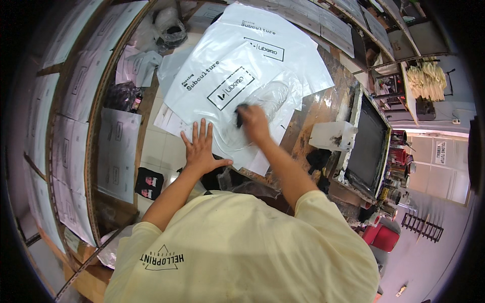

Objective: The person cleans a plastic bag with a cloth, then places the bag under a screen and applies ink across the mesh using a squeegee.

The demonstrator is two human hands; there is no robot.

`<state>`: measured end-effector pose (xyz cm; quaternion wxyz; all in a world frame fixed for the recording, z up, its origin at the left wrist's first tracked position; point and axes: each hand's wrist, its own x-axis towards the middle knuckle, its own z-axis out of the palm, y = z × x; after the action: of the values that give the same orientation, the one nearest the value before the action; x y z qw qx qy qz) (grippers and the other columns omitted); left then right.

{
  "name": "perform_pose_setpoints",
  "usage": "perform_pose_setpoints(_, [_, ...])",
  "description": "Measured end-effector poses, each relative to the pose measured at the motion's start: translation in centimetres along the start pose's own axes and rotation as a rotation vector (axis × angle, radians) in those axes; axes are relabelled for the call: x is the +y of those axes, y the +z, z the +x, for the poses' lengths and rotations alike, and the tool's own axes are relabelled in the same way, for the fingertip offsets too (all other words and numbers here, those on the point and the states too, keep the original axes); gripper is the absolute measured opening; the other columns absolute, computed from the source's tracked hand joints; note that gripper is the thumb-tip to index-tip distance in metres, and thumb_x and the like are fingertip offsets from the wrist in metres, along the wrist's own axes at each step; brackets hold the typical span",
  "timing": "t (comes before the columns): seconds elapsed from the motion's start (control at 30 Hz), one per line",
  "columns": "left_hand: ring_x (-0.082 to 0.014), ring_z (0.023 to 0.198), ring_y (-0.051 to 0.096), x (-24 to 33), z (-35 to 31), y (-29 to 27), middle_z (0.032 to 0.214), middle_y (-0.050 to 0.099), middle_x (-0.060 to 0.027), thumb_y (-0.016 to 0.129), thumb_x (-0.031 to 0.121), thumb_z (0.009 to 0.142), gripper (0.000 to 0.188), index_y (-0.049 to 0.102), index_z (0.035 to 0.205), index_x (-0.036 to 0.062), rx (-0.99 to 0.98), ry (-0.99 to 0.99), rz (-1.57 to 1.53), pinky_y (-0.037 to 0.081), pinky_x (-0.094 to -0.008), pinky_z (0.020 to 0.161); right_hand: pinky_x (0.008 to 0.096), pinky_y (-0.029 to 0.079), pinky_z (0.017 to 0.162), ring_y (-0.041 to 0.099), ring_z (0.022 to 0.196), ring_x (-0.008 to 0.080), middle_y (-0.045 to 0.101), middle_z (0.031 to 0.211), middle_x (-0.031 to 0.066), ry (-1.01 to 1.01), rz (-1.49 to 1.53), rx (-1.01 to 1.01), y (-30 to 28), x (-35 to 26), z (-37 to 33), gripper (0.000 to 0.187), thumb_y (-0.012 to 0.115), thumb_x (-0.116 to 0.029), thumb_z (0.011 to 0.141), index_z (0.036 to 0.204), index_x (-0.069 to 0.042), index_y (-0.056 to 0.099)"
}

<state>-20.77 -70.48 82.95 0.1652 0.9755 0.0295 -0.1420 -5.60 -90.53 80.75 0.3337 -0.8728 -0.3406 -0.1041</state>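
Observation:
White plastic bags (202, 65) with black print lie overlapping on the worktable in front of me. Fingers spread, my left hand (202, 154) presses flat on the near left edge of the top bag. My right hand (254, 123) is closed round a small black cloth (241, 115) and rests on the bag's surface, to the right of the left hand; it is slightly blurred. Around the cloth the plastic looks wrinkled and glossy, and a smooth bulging patch (275, 96) shows just beyond the right hand.
Right of the bags stand a white translucent container (331, 135) and a framed printing screen (368, 146). Dark rags (318, 160) lie below the container. Ink cans (398, 155) line the far right. Racks with printed white sheets (118, 151) fill the left side.

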Motion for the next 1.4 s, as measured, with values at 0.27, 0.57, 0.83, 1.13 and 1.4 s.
perform_pose_setpoints(0.27, [-0.0385, 0.161, -0.013, -0.1, -0.1, 0.0, 0.176, -0.006, -0.0186, 0.066, 0.095, 0.058, 0.155, 0.009, 0.167, 0.0012, -0.001, 0.011, 0.000, -0.012, -0.0758, 0.117, 0.0457, 0.045, 0.085, 0.060, 0.092, 0.0315, 0.062, 0.092, 0.0094, -0.032, -0.166, -0.178, -1.1, 0.1, -3.8, 0.035, 0.065, -0.007, 0.078, 0.112, -0.010, 0.074])
perform_pose_setpoints(0.57, [-0.0388, 0.161, -0.013, 0.1, 0.0, -0.2, 0.176, -0.005, -0.0177, 0.066, 0.096, 0.057, 0.156, 0.009, 0.167, 0.0013, -0.011, 0.020, -0.009, -0.014, -0.0750, 0.117, 0.0480, 0.049, 0.078, 0.062, 0.090, 0.0366, 0.068, 0.090, 0.0143, 0.149, -0.296, 0.075, -3.2, 8.3, 3.2, 0.028, 0.067, -0.002, 0.079, 0.103, -0.010, 0.079])
perform_pose_setpoints(0.83, [-0.0380, 0.161, -0.008, 0.0, -0.1, 0.1, 0.176, -0.002, -0.0176, 0.062, 0.098, 0.057, 0.156, 0.009, 0.167, 0.0011, 0.037, 0.021, 0.043, -0.007, -0.0753, 0.119, 0.0535, 0.038, 0.105, 0.061, 0.109, 0.0252, 0.064, 0.105, 0.0040, -0.127, -0.153, -0.257, 0.4, -5.8, -6.8, 0.038, 0.067, -0.010, 0.084, 0.122, -0.016, 0.072])
perform_pose_setpoints(1.13, [-0.0386, 0.161, -0.014, 0.4, -0.1, -1.0, 0.175, -0.007, -0.0184, 0.058, 0.101, 0.059, 0.156, 0.005, 0.167, 0.0011, -0.049, 0.014, 0.037, -0.009, -0.0757, 0.118, 0.0491, 0.042, 0.097, 0.062, 0.108, 0.0327, 0.068, 0.103, 0.0103, 0.437, -0.434, 0.135, -5.8, 9.8, 1.0, 0.034, 0.070, -0.007, 0.085, 0.118, -0.013, 0.076])
perform_pose_setpoints(1.4, [-0.0379, 0.160, -0.016, 0.0, -0.2, 0.2, 0.175, -0.009, -0.0182, 0.060, 0.100, 0.058, 0.157, 0.004, 0.167, 0.0014, -0.023, 0.010, 0.020, -0.012, -0.0768, 0.116, 0.0525, 0.040, 0.101, 0.059, 0.105, 0.0325, 0.065, 0.106, 0.0098, 0.359, -0.234, 0.014, -1.9, -0.3, -6.6, 0.038, 0.071, -0.005, 0.080, 0.116, -0.015, 0.073])
